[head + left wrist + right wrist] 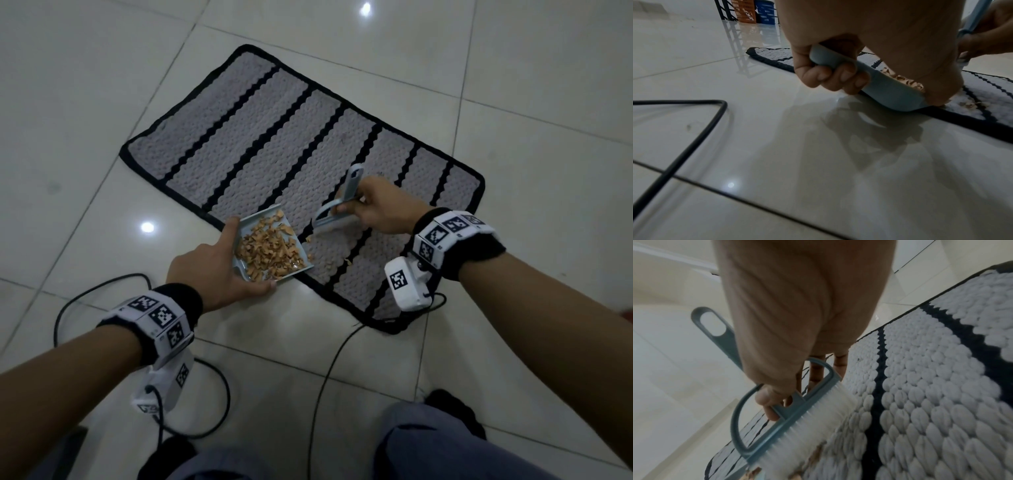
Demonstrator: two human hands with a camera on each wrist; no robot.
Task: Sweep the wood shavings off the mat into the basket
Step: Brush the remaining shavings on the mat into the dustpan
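Note:
A grey mat [260, 137] with black stripes lies on the tiled floor. My left hand [212, 263] grips a pale blue dustpan [305, 263] at the mat's near edge, fingers curled under its rim [892, 95]. The pan holds a heap of tan wood shavings [270, 251]. My right hand [380, 209] holds a blue hand brush [334, 214] by its handle, white bristles [812, 421] down on the mat just right of the pan. A few loose shavings [329, 262] lie on the mat [920, 394] beside the pan.
Black cables [318, 387] trail over the white tiles near my knees and past the left wrist [684, 141]. An orange basket [744, 10] and a blue basket [765, 11] stand far off by a black frame. My trouser legs fill the bottom edge.

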